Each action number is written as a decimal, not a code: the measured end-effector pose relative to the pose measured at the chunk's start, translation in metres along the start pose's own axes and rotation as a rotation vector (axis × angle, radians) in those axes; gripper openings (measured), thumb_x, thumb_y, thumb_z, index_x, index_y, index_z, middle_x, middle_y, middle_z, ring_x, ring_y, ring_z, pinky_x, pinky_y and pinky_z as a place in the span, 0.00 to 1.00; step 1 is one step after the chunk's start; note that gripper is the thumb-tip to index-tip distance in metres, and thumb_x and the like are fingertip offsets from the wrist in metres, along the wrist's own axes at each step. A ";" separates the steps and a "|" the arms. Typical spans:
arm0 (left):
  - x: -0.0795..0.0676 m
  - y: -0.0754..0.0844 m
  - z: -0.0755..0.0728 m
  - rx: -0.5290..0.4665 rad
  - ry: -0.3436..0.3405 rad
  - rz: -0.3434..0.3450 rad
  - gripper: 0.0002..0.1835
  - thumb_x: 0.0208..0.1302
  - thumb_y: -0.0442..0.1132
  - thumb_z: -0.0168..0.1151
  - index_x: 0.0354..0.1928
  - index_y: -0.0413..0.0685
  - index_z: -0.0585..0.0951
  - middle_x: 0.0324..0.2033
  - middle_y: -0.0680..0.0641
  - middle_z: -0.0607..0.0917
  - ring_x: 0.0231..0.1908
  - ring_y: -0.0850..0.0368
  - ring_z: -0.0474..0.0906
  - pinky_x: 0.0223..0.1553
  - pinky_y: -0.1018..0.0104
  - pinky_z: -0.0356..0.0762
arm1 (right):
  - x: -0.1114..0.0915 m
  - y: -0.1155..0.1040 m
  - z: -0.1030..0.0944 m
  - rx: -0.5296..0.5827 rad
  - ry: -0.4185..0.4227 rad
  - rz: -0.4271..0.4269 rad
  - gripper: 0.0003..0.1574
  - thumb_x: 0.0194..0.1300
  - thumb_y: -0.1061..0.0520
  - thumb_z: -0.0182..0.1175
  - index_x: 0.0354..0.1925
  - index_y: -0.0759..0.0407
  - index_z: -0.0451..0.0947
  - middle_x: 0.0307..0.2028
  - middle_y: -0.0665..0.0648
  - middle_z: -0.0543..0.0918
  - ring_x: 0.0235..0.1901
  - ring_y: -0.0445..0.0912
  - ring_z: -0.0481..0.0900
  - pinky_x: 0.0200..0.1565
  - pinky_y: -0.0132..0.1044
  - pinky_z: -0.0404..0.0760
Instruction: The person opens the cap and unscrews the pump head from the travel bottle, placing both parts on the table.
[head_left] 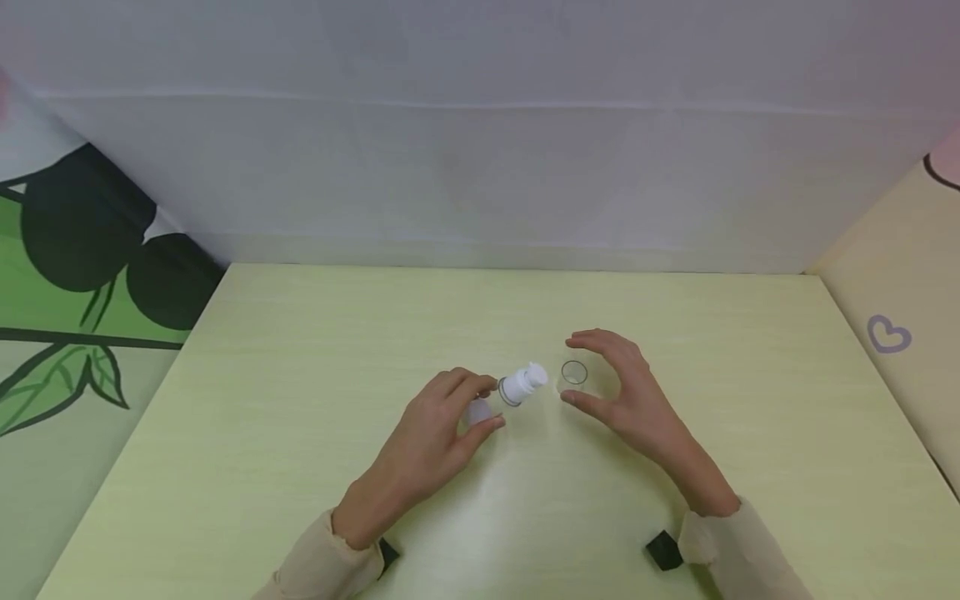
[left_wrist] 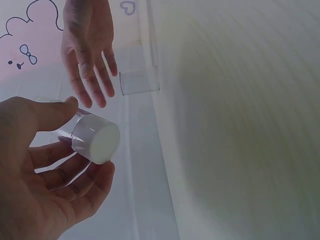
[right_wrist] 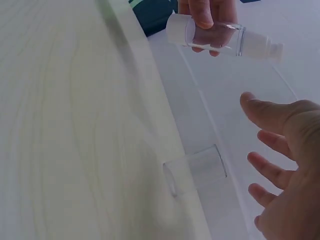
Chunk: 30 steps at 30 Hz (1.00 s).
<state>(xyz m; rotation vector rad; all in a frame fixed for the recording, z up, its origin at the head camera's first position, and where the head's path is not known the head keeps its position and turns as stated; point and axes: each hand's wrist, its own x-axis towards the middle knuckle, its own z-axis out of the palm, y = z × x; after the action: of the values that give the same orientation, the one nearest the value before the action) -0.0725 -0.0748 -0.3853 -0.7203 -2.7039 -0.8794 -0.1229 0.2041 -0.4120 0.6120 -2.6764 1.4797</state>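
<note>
A small clear pump bottle (head_left: 522, 384) with a white pump top and white base is held in my left hand (head_left: 442, 425), tilted above the table. Its white base (left_wrist: 104, 142) faces the left wrist camera, and its clear middle (right_wrist: 215, 39) shows between the fingers in the right wrist view. Just right of the pump stands a clear, open-topped cap (head_left: 573, 374) on the table. Around that cap, without visibly touching it, my right hand (head_left: 637, 400) has its thumb and fingers spread apart. The same cap (right_wrist: 196, 171) appears beyond the right fingertips in the right wrist view.
The pale wooden table (head_left: 300, 358) reaches back to a grey-white cloth wall (head_left: 480, 183). Printed panels flank it, a dark-and-green one (head_left: 90, 250) left and a cream one (head_left: 885, 333) right. A black block (head_left: 664, 550) sits by the right sleeve.
</note>
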 end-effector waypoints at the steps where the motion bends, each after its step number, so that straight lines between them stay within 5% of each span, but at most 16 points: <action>1: 0.000 0.000 0.001 -0.003 0.004 0.001 0.20 0.62 0.43 0.77 0.53 0.46 0.83 0.46 0.50 0.86 0.46 0.57 0.80 0.44 0.63 0.84 | -0.001 -0.003 0.000 0.017 0.008 -0.008 0.40 0.59 0.58 0.78 0.67 0.47 0.75 0.70 0.53 0.75 0.75 0.55 0.62 0.73 0.64 0.59; 12: -0.003 0.003 0.007 -0.053 0.027 0.033 0.19 0.64 0.44 0.76 0.54 0.49 0.81 0.47 0.53 0.84 0.47 0.60 0.80 0.45 0.65 0.85 | -0.010 -0.026 0.010 0.228 -0.068 0.032 0.39 0.62 0.52 0.77 0.67 0.33 0.73 0.65 0.38 0.78 0.70 0.40 0.70 0.72 0.61 0.66; 17: -0.004 0.004 0.008 -0.069 0.027 0.049 0.20 0.65 0.45 0.75 0.54 0.47 0.81 0.47 0.51 0.84 0.46 0.60 0.80 0.44 0.66 0.84 | -0.011 -0.030 0.017 0.258 -0.098 -0.008 0.35 0.65 0.54 0.74 0.66 0.38 0.75 0.62 0.41 0.81 0.64 0.40 0.77 0.70 0.58 0.70; 24: -0.005 0.007 0.010 -0.074 0.042 0.076 0.20 0.65 0.45 0.75 0.54 0.47 0.80 0.47 0.52 0.83 0.44 0.62 0.80 0.44 0.69 0.84 | -0.014 -0.035 0.025 0.334 -0.081 -0.074 0.28 0.67 0.62 0.71 0.62 0.48 0.78 0.56 0.49 0.84 0.55 0.42 0.83 0.63 0.35 0.81; 30: -0.006 0.009 0.011 -0.063 0.066 0.109 0.20 0.65 0.45 0.76 0.53 0.47 0.80 0.46 0.51 0.83 0.41 0.63 0.80 0.41 0.72 0.83 | -0.016 -0.040 0.034 0.430 -0.052 -0.097 0.23 0.67 0.66 0.69 0.57 0.53 0.78 0.52 0.51 0.85 0.52 0.42 0.83 0.61 0.35 0.83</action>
<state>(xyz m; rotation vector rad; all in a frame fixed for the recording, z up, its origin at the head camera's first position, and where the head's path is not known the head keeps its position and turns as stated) -0.0634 -0.0635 -0.3917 -0.8276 -2.5634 -0.9488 -0.0883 0.1627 -0.4012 0.7918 -2.3285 2.0500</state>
